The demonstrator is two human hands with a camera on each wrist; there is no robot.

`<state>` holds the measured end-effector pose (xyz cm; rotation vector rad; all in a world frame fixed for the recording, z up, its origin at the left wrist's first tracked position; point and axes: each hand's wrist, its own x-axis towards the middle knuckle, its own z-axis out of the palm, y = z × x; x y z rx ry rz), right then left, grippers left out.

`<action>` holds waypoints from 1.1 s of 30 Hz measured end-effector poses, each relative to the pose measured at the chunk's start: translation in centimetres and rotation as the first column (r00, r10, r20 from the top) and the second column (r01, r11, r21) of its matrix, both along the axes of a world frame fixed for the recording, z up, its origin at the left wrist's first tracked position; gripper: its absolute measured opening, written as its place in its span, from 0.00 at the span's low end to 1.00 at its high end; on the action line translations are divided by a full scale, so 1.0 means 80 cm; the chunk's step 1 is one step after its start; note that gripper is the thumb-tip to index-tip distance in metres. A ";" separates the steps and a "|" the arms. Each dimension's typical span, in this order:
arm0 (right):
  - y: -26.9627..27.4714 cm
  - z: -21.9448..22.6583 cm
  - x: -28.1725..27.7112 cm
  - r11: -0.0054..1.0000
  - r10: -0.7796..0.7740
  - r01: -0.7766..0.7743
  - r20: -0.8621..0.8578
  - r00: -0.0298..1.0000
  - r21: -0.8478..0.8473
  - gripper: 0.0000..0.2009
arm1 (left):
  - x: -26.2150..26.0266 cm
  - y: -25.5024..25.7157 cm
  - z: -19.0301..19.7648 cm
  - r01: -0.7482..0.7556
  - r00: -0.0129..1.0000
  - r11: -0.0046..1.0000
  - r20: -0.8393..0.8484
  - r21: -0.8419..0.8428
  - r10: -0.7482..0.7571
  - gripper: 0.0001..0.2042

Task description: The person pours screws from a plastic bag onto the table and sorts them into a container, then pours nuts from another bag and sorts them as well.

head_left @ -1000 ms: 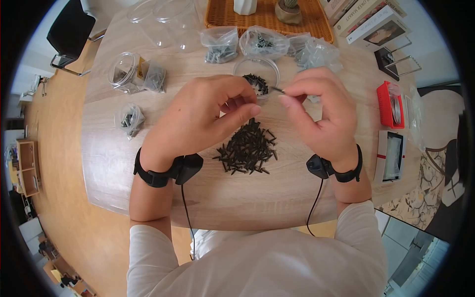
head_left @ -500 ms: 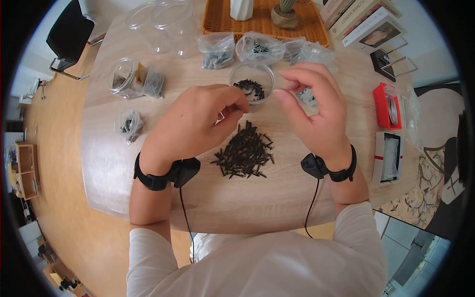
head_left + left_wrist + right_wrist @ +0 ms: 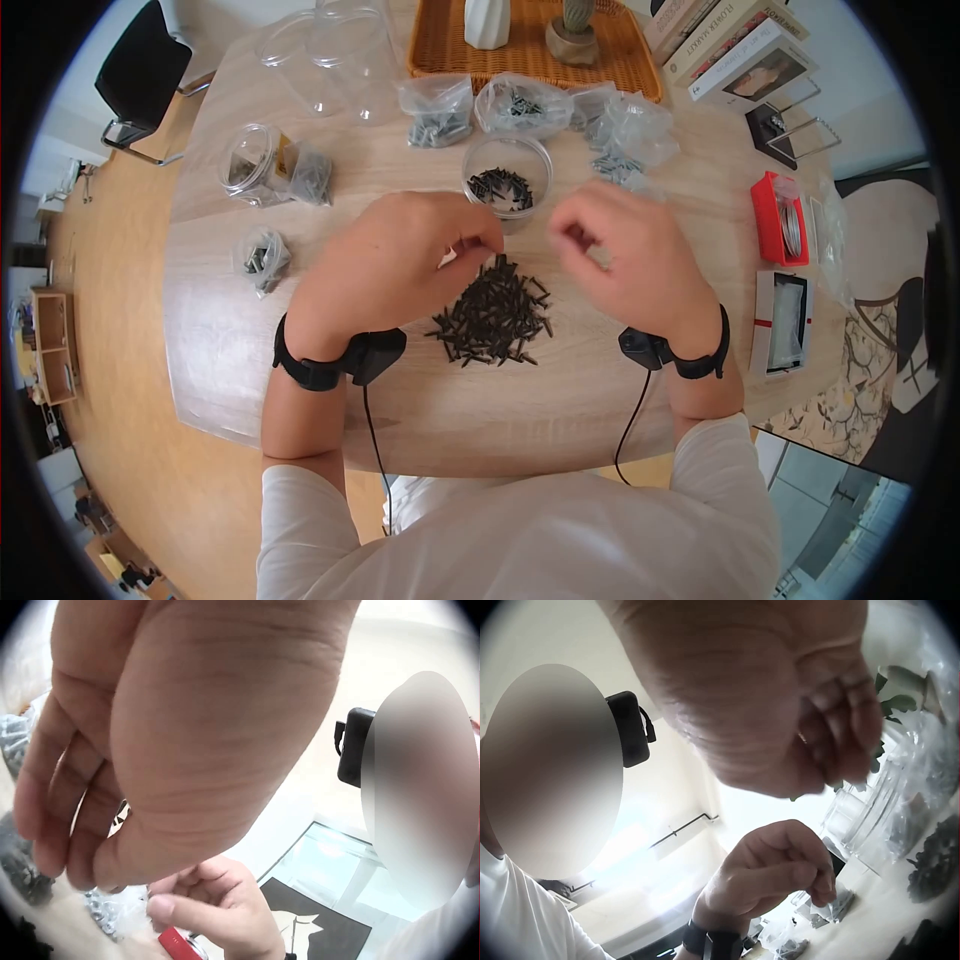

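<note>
A heap of black screws [image 3: 495, 318] lies on the wooden table. Behind it stands a round clear dish [image 3: 545, 165] with more black screws [image 3: 500, 188] inside. My left hand [image 3: 395, 260] hovers at the heap's left, thumb and fingertips drawn together; I cannot tell whether a screw is between them. The right hand [image 3: 635, 245], slightly blurred, is right of the heap, fingers loosely curled and no screw visible. In the left wrist view, the right hand [image 3: 221, 907] shows its thumb apart from the bent fingers. The right wrist view shows the left hand [image 3: 769, 870] with fingers bent towards the thumb.
Bags of hardware [image 3: 437, 112] line the back, before a wicker tray [image 3: 425, 55]. At left stand a clear jar [image 3: 250, 165] and a small bag of screws [image 3: 263, 258]. On the right are a red basket [image 3: 770, 225], a white box [image 3: 768, 340] and books [image 3: 750, 70].
The right hand, which pinched a screw beside the dish, opened without it, then came back towards me with fingers curling. The left hand's thumb and fingertips closed together as it drew slightly nearer.
</note>
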<state>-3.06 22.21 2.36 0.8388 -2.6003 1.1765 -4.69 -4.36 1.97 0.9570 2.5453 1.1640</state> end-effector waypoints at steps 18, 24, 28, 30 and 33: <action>-0.006 -0.068 -0.001 0.807 0.144 -0.224 0.187 0.972 0.546 0.04 | 0.016 0.034 -0.072 -0.074 0.960 0.920 -0.279 -0.386 -0.040 0.03; -0.007 -0.073 -0.001 0.802 0.133 -0.241 0.231 0.964 0.547 0.05 | 0.014 0.035 -0.074 -0.076 0.957 0.911 -0.285 -0.404 -0.046 0.03; -0.008 -0.076 0.000 0.806 0.126 -0.244 0.246 0.961 0.540 0.05 | 0.014 0.035 -0.073 -0.083 0.958 0.900 -0.284 -0.427 -0.047 0.04; -0.009 -0.076 0.000 0.813 0.130 -0.244 0.244 0.961 0.529 0.05 | 0.015 0.036 -0.071 -0.081 0.959 0.896 -0.278 -0.438 -0.049 0.04; -0.010 -0.076 0.000 0.820 0.155 -0.227 0.180 0.972 0.525 0.04 | 0.016 0.036 -0.071 -0.076 0.962 0.890 -0.269 -0.450 -0.054 0.05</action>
